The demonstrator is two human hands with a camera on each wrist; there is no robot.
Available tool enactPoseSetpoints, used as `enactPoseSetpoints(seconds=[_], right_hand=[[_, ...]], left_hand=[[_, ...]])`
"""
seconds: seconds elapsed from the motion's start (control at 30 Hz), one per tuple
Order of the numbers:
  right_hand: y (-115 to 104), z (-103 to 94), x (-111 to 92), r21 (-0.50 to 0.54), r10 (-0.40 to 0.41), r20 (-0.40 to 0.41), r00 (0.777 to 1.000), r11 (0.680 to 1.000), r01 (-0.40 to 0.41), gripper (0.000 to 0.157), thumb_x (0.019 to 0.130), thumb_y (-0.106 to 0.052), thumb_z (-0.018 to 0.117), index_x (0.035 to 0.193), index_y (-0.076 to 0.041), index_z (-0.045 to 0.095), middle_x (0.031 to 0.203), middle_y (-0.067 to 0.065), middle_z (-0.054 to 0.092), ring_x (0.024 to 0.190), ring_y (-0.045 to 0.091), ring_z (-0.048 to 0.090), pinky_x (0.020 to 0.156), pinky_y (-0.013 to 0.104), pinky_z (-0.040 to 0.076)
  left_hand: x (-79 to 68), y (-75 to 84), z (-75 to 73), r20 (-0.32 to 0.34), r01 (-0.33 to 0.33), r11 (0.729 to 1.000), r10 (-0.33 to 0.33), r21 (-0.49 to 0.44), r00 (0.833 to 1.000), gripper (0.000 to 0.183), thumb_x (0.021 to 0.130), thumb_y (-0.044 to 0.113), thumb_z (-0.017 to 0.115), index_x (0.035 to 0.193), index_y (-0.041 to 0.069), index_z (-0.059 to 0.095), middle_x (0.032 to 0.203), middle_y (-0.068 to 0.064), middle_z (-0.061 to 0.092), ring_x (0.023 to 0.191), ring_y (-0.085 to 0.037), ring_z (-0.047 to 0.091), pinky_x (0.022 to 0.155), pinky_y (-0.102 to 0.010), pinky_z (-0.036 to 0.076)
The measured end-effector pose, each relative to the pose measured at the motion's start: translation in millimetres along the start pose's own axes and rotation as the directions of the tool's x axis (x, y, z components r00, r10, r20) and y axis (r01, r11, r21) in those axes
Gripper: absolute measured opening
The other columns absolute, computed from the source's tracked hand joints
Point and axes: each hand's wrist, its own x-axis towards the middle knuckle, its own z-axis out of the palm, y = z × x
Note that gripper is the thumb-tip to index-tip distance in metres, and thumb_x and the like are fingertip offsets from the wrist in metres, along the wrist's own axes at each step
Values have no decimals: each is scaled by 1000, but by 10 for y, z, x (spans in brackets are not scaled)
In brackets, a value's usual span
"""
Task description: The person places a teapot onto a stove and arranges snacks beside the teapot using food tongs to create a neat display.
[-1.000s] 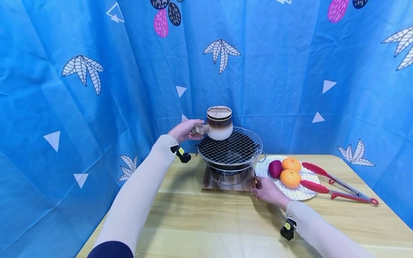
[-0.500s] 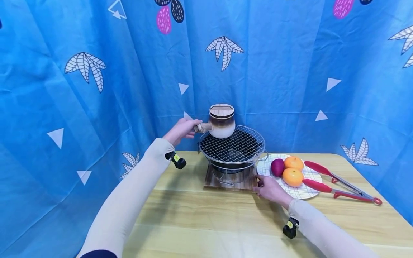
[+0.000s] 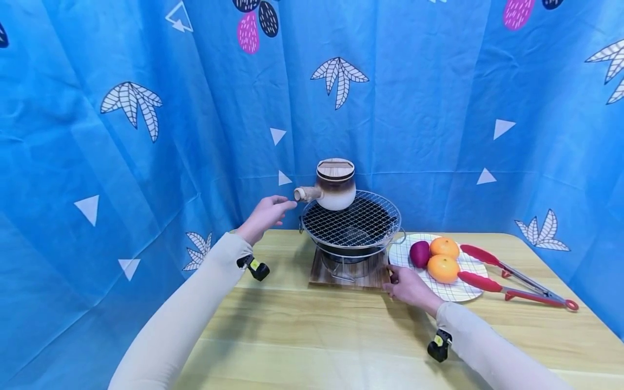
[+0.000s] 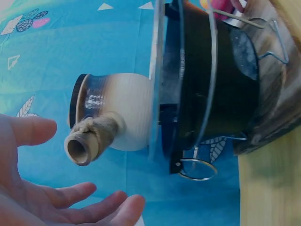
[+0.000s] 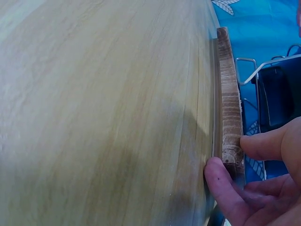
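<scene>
A lidded teapot (image 3: pixel 336 187), brown fading to cream with a rope-wrapped side handle (image 4: pixel 101 136), stands on the round wire grill rack (image 3: pixel 351 222). Just left of the handle is my left hand (image 3: pixel 267 216), thumb and fingers spread apart and holding nothing. The rack tops a black charcoal stove (image 4: pixel 221 80) on a wire stand, set on a dark wooden board (image 3: pixel 322 273). At the board's front right corner, my right hand (image 3: pixel 411 287) pinches the edge between thumb (image 5: pixel 263 146) and finger.
Right of the board, a white checked plate (image 3: pixel 460 292) holds two oranges (image 3: pixel 443 268) and a purple round fruit or vegetable (image 3: pixel 420 254). Red-tipped tongs (image 3: pixel 528 295) lie open across the plate's right rim. A blue curtain (image 3: pixel 414 108) hangs behind the table.
My left hand has let go of the teapot's handle and drawn back left and down. The teapot stays on the rack. My right hand keeps its place at the board's corner.
</scene>
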Motion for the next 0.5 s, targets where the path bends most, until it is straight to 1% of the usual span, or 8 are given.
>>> enactPoseSetpoints(seconds=[0.1, 0.2, 0.33, 0.5], right_hand=[[10, 4, 3, -7, -1, 1, 1000, 1000, 1, 64, 90, -3, 69, 146, 11, 41, 99, 17, 68, 64, 17, 63, 55, 30, 53], [10, 4, 9, -5, -1, 1, 1000, 1000, 1, 64, 90, -4, 69, 146, 11, 41, 99, 17, 68, 65, 17, 64, 56, 30, 53], [1, -1, 11, -5, -3, 3, 1000, 1000, 3, 64, 91, -4, 68, 146, 11, 41, 94, 15, 67, 64, 17, 63, 55, 29, 51], [6, -4, 2, 5, 13, 11, 1000, 1000, -14, 65, 90, -4, 68, 147, 11, 39, 94, 13, 68, 65, 17, 63, 55, 30, 52]], left_hand=[[-69, -67, 37, -32, -23, 999, 24, 47, 999, 65, 98, 43, 59, 150, 7, 44, 151, -17, 48, 124, -39, 59, 106, -49, 48], [-117, -150, 76, -53, -34, 995, 39, 95, 998, 65, 97, 43, 60, 149, 7, 45, 146, -17, 53, 118, -37, 62, 102, -47, 51], [-180, -252, 120, -61, -44, 990, 53, 133, 997, 64, 97, 42, 59, 149, 7, 45, 144, -17, 55, 120, -35, 61, 102, -48, 51], [-261, -344, 174, -74, -54, 990, 64, 128, 995, 62, 97, 40, 60, 148, 7, 46, 142, -17, 56, 125, -35, 58, 104, -50, 49]])
